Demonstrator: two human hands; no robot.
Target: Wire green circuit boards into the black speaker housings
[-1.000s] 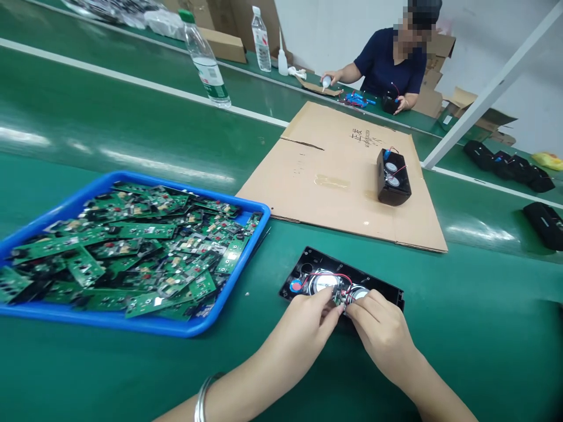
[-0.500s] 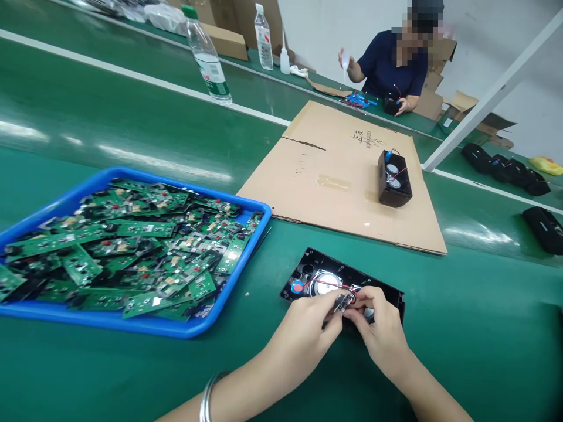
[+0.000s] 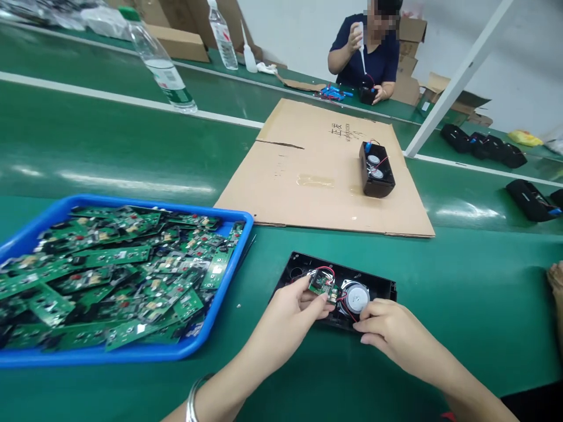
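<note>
A black speaker housing (image 3: 382, 285) lies on the green bench, its inside facing up, with a round silver speaker (image 3: 357, 298) showing in it. Over its left part, my left hand (image 3: 292, 308) pinches a small green circuit board (image 3: 324, 286) between thumb and fingers. Red and black wires (image 3: 344, 303) run from the board's right end down past the speaker. My right hand (image 3: 387, 328) is closed at the housing's near edge, its fingertips pinching a thin wire there. The left half of the housing is partly covered by my left hand and the board.
A blue tray (image 3: 211, 328) heaped with green circuit boards stands at left. Beyond lies a cardboard sheet (image 3: 281, 199) bearing another open speaker housing (image 3: 378, 176). Water bottles (image 3: 169, 82) stand further back. Across the bench a person (image 3: 369, 53) holds a squeeze bottle. Part of another hand (image 3: 556, 281) shows at right.
My hands have moved apart; the right one went down along the wire, while the left keeps the board, now tilted face up. The person opposite has brought the squeeze bottle's nozzle to a housing.
</note>
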